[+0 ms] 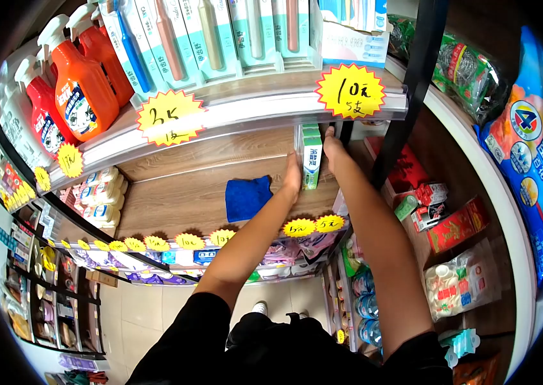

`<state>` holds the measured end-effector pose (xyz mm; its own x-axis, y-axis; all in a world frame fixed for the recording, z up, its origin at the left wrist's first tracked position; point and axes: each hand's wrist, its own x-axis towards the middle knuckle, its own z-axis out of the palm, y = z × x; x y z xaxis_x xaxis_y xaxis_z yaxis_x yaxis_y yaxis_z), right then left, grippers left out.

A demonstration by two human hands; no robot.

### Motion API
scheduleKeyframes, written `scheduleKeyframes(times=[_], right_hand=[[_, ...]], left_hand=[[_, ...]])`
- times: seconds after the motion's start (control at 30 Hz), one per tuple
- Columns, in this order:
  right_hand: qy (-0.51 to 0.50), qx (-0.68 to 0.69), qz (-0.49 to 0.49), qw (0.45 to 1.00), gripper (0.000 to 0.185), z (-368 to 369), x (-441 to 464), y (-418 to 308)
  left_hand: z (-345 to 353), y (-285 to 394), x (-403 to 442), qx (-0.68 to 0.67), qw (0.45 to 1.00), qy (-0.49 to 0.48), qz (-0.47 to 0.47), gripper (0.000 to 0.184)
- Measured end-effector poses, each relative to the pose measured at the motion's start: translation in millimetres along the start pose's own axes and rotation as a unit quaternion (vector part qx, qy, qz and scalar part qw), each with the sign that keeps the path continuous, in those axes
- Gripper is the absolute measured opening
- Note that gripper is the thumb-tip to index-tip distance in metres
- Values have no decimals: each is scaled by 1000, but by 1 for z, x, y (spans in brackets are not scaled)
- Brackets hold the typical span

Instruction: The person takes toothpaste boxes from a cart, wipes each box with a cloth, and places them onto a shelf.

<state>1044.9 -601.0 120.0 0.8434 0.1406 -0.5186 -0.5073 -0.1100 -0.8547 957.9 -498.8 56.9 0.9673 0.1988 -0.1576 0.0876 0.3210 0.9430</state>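
Observation:
A short row of white and green toothpaste boxes (311,159) stands on the wooden shelf (194,173), at its right end. My left hand (292,174) presses along the left side of the row, fingers pointing away from me. On the other side, my right hand (331,146) is against the boxes, its fingertips partly hidden near the back. The row is held between the two hands. A folded blue cloth (249,198) lies on the shelf board, left of my left forearm.
Above hangs a shelf edge with yellow price tags (351,92), carrying toothbrush packs (210,35) and orange spray bottles (82,83). A black post (406,96) rises right of my right hand. White bottles (103,196) stand at the shelf's left end.

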Motion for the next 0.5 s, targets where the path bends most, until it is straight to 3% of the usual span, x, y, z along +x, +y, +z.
scheduleKeyframes(times=[0.1, 0.13, 0.17, 0.23, 0.27, 0.33, 0.37, 0.43, 0.47, 0.5], right_hand=[[125, 47, -174, 976, 81, 11, -54, -7], [194, 63, -286, 936, 63, 14, -46, 0], [194, 63, -284, 937, 63, 14, -56, 4], [303, -8, -516, 801, 37, 15, -97, 18], [302, -7, -516, 801, 37, 18, -113, 28], [266, -59, -659, 701, 16, 32, -144, 56], [210, -54, -636, 740, 7, 44, -156, 72], [136, -63, -579, 801, 7, 73, -156, 102], [65, -83, -472, 875, 10, 84, -144, 117], [29, -120, -433, 893, 17, 97, -110, 139]], left_hand=[[-31, -18, 6, 202, 966, 113, 112, 62], [-46, -24, 8, 268, 940, 149, 149, 58], [-69, -32, 17, 359, 895, 171, 202, 53], [-106, -28, 10, 454, 844, 169, 232, 47], [-119, -17, -1, 501, 816, 173, 231, 46], [-148, -4, -13, 573, 772, 180, 209, 44], [-164, 0, -15, 609, 747, 176, 201, 46], [-189, 7, -19, 650, 725, 173, 150, 57], [-196, 9, -19, 650, 724, 175, 150, 57], [-201, 11, -19, 654, 730, 178, 89, 64]])
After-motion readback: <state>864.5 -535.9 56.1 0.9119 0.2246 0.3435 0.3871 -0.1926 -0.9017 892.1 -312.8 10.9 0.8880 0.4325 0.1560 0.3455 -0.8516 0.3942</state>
